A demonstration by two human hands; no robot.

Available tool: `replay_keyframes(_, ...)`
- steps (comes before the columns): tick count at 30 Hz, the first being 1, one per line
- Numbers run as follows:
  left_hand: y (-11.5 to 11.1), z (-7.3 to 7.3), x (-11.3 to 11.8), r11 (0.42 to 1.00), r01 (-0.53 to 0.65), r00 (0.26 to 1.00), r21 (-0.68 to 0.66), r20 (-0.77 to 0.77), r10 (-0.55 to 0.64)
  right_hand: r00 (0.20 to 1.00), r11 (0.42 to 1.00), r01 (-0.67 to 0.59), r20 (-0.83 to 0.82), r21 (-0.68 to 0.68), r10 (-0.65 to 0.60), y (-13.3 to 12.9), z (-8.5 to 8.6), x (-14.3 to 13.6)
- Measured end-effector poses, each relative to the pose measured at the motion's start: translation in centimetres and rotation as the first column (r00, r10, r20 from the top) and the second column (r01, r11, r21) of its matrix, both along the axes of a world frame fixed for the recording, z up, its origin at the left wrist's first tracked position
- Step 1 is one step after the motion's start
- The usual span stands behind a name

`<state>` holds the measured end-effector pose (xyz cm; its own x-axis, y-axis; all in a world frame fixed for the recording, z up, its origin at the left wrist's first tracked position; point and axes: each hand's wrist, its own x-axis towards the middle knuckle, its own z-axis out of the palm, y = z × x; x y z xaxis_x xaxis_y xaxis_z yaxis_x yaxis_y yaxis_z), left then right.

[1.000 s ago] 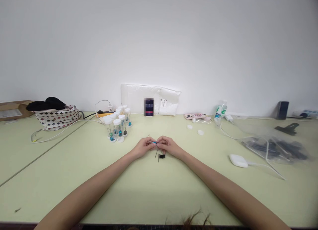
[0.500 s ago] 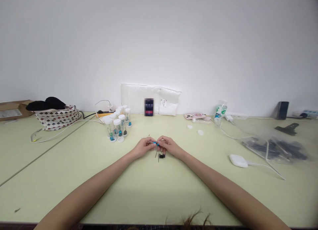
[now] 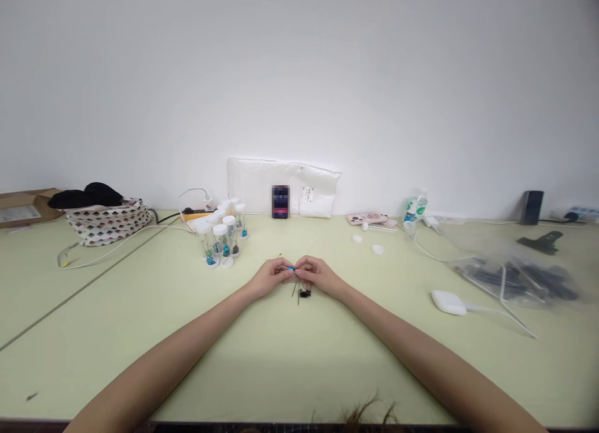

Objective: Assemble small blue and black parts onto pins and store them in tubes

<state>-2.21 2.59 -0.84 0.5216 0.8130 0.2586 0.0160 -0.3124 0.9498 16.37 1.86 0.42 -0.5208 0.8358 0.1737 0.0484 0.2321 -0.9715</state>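
Pale green table (image 3: pixel 234 358), white padded bag (image 3: pixel 253 186) upright at far side, phone (image 3: pixel 281 208) upright in front of it. Group of clear tubes with white caps (image 3: pixel 220 239) stands left of the hands, a bit to the far side.

Left hand (image 3: pixel 269 279) and right hand (image 3: pixel 321 277) meet mid-table, fingertips almost together. Fingers of both closed in a pinch. Small blue piece (image 3: pixel 291 269) sits between the two sets of fingertips, left hand gripping its left end; right fingers closed at its right end, exact contact too small to tell. Visible part of its long axis runs roughly left to right, across the gap, in line with the fingertips; ends hidden by fingers. Neither hand clearly nearer, both are at it.

Black part (image 3: pixel 305 294) lies on the near side of the blue piece, slightly right, just below the right fingers, so right hand is nearer. Touching or apart, cannot tell. Thin dark rods (image 3: pixel 298 297) point from fingertips toward the near side, just left of the black part; how they join the blue piece, cannot tell.
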Motion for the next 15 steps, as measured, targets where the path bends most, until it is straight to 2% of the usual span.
replay_keyframes(15, -0.19, 0.26, 0.07, 1.000, -0.009, 1.000, 0.008, -0.005, 0.009, 1.000, 1.000, 0.009, 0.015, 0.008, -0.009, -0.08, 0.06, -0.05)
